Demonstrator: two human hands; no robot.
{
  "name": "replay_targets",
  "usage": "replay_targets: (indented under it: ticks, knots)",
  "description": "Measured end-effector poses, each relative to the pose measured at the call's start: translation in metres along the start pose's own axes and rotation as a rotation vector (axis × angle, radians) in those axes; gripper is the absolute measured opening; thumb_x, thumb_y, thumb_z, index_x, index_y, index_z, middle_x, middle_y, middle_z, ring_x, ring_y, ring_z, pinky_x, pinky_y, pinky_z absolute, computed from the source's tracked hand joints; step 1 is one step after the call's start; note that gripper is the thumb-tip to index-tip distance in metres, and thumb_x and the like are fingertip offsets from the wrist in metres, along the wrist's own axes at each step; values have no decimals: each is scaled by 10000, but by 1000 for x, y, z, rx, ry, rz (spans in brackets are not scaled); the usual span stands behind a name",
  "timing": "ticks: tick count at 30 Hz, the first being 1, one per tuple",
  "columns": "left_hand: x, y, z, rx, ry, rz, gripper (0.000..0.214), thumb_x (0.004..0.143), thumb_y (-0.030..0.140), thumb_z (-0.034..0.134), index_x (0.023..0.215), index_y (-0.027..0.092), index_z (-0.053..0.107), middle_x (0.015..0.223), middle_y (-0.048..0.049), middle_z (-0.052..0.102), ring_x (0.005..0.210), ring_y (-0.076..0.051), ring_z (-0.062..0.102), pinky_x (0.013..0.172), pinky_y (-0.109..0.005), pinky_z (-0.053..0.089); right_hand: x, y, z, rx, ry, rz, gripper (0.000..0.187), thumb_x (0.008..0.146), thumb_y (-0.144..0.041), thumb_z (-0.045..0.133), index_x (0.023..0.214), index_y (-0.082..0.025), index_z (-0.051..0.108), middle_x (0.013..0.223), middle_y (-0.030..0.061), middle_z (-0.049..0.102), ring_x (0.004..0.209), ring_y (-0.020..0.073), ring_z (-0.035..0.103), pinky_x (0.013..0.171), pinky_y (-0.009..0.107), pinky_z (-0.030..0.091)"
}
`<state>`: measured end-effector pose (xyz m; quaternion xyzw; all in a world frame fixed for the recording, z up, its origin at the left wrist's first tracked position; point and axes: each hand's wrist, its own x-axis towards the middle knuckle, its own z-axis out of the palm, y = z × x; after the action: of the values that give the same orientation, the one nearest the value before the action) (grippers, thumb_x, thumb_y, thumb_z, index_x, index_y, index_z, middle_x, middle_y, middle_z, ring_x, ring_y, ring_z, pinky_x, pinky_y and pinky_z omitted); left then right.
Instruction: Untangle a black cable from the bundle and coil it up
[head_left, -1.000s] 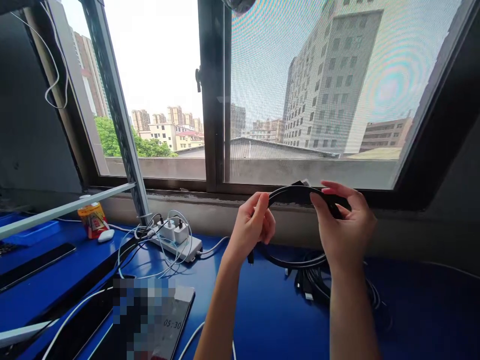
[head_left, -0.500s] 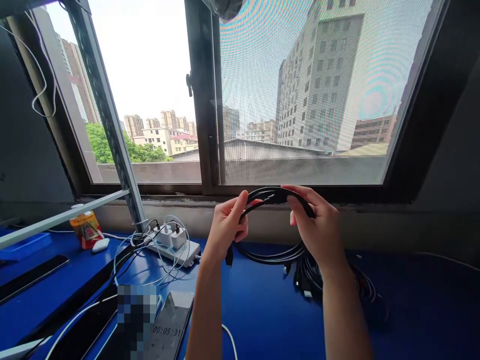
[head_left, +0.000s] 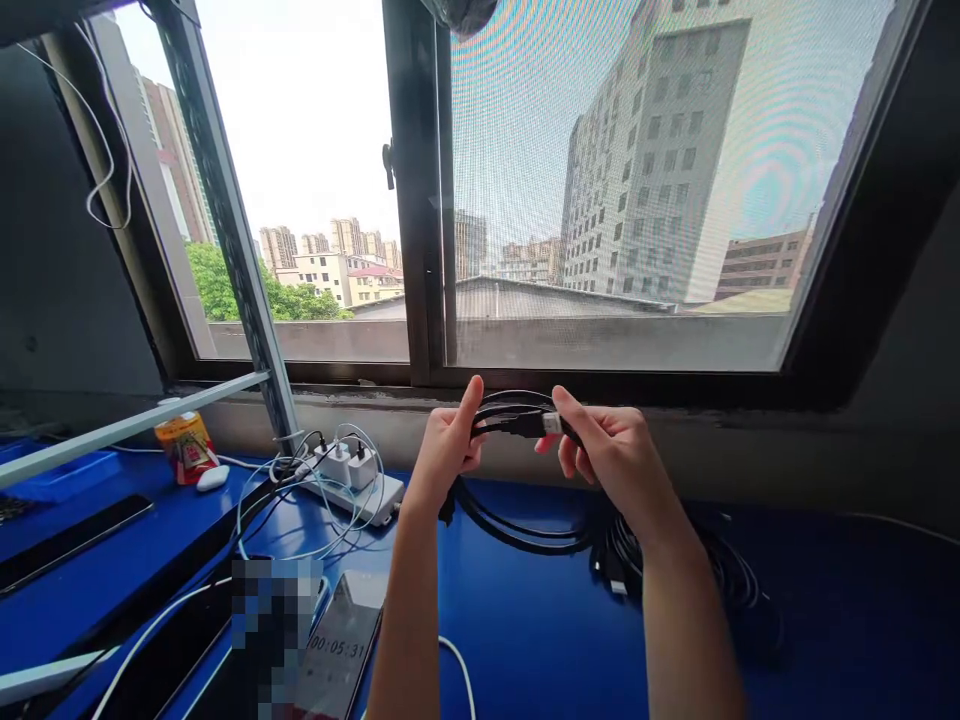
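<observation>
Both my hands are raised in front of the window, holding a coiled black cable (head_left: pixel 525 520). My left hand (head_left: pixel 444 455) is closed round the top of the coil, forefinger pointing up. My right hand (head_left: pixel 609 455) pinches the cable's plug end (head_left: pixel 538 423) between thumb and fingers, close to the left hand. The loop hangs down to the blue table (head_left: pixel 540 620) below.
A heap of black cables (head_left: pixel 675 570) lies on the table under my right arm. A white power strip (head_left: pixel 349 485) with chargers and white wires sits to the left. Phones (head_left: pixel 337 650) lie at the front left. A small can (head_left: pixel 184 445) stands by the sill.
My hands have come closer together and lower. The coil's top has shrunk into a tighter loop, and my right hand now pinches the plug end.
</observation>
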<state>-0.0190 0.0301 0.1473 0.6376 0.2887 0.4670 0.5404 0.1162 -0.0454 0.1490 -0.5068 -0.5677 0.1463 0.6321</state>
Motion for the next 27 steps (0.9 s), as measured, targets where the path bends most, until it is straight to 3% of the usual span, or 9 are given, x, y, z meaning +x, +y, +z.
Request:
replay_targets:
  ticks: [3, 6, 8, 10, 12, 16, 19, 23, 27]
  knots:
    - [0, -1, 2, 6, 25, -86, 634, 739, 675, 519, 404, 216, 236, 376, 83, 186, 319, -15, 185, 344, -190, 85, 2, 5, 1, -30, 4, -15, 659, 803, -726, 431, 681, -144, 716, 435, 22, 553, 327, 71, 379, 368, 209, 292]
    - [0, -3, 4, 37, 10, -133, 591, 715, 633, 579, 426, 202, 296, 383, 88, 216, 337, -10, 176, 352, -181, 91, 4, 11, 1, -96, -6, -157, 551, 754, -636, 603, 1110, -221, 670, 866, 45, 705, 560, 126, 586, 489, 226, 434]
    - [-1, -3, 6, 65, -21, -144, 589, 693, 645, 594, 432, 192, 324, 385, 88, 231, 346, -6, 175, 355, -174, 101, 5, 14, 2, -160, -21, -237, 454, 730, -547, 677, 1078, -255, 677, 985, 41, 696, 717, 162, 622, 596, 256, 477]
    - [-2, -4, 9, 71, -42, -145, 591, 689, 670, 580, 445, 184, 350, 393, 91, 235, 349, -3, 173, 355, -169, 107, 6, 16, 3, -183, -13, -270, 302, 741, -503, 673, 887, -242, 714, 905, 34, 701, 722, 169, 608, 633, 274, 472]
    - [-2, -4, 12, 66, -52, -146, 585, 699, 685, 562, 471, 180, 374, 401, 98, 234, 340, -4, 184, 352, -165, 127, 9, 20, 3, -160, 20, -255, 289, 724, -510, 676, 784, -228, 706, 833, 28, 692, 666, 158, 587, 644, 283, 463]
    - [-7, -6, 14, 161, -153, -231, 539, 764, 661, 526, 535, 186, 413, 389, 82, 329, 353, -65, 417, 403, -171, 322, 17, 36, -4, -100, 112, -157, 496, 658, -665, 639, 828, -201, 687, 788, 24, 651, 478, 105, 506, 565, 280, 456]
    - [-12, -14, 12, 266, -198, -312, 424, 793, 501, 613, 571, 170, 469, 443, 42, 487, 477, -105, 561, 525, -186, 425, 22, 57, -10, -94, 182, -35, 594, 609, -708, 651, 869, -174, 676, 813, 39, 629, 399, 77, 466, 480, 264, 428]
    - [-16, -38, 11, 327, -129, -377, 185, 795, 223, 635, 659, 157, 529, 532, 19, 588, 516, -121, 574, 504, -196, 416, 24, 81, -10, -148, 213, 158, 396, 722, -484, 726, 907, -140, 660, 854, 39, 630, 434, 65, 502, 589, 271, 485]
    - [-18, -66, 11, 386, -2, -394, 129, 822, 145, 575, 700, 157, 533, 517, 48, 546, 471, -121, 549, 474, -215, 432, 19, 91, -5, -200, 79, 341, 197, 867, -275, 653, 991, -126, 617, 864, 13, 630, 566, 82, 561, 605, 254, 514]
